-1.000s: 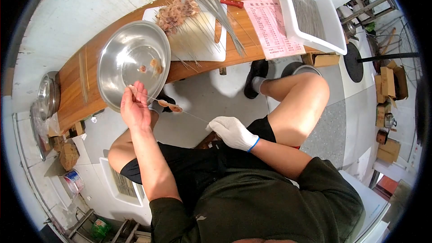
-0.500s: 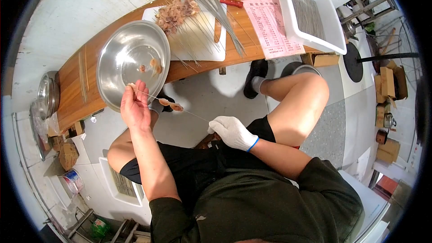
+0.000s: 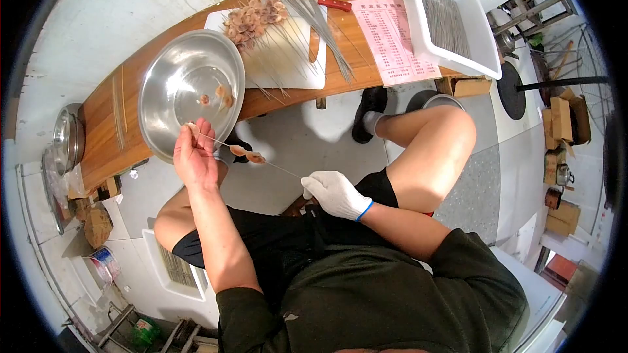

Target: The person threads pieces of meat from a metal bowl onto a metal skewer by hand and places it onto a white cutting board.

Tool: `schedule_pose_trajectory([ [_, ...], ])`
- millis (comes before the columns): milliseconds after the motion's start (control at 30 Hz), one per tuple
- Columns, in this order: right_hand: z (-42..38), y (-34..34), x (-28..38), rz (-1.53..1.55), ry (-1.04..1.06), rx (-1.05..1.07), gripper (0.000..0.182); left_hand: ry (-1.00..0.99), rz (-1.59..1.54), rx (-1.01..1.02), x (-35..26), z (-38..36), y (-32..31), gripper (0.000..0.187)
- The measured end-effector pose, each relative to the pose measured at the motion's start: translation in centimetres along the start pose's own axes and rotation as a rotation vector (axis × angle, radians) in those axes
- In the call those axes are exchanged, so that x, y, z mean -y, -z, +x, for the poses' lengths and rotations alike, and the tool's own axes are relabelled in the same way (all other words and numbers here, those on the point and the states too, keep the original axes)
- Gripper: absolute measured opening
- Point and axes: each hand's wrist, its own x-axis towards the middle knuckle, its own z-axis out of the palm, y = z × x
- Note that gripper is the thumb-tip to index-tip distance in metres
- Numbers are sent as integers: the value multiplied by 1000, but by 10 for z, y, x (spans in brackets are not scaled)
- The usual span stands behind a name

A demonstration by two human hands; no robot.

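head view: left hand bare, palm turned up, thumb and fingertips pinching a small pale piece at the far end of a thin skewer. right hand in white knit glove with blue cuff edge, fingers closed round the skewer's near end, exact finger placement hidden by the glove. skewer runs slanted between the two hands, above floor and lap; two brownish meat pieces threaded mid-length, next to each other, nearer the left hand. left fingertips overlap near rim of steel bowl, contact can't tell. bowl holds a few bits of meat, sits tilted-looking at the edge of wooden table. right beside it, white cutting board with heap of meat, some skewers lying across. bundle of metal skewers at board's right side, red knife handle near, then pink printed sheet, then white tray full of skewers.
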Motion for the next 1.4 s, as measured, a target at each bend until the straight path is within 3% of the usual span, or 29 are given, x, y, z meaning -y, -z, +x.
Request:
schedule_pose_trajectory([
  [933,-5,-7,-7,-20,84,-4,45,11,19,-169,8,-13,-13,26],
  [1400,-3,-6,-8,-28,79,41,44,58,-69,-55,10,-8,1,28],
])
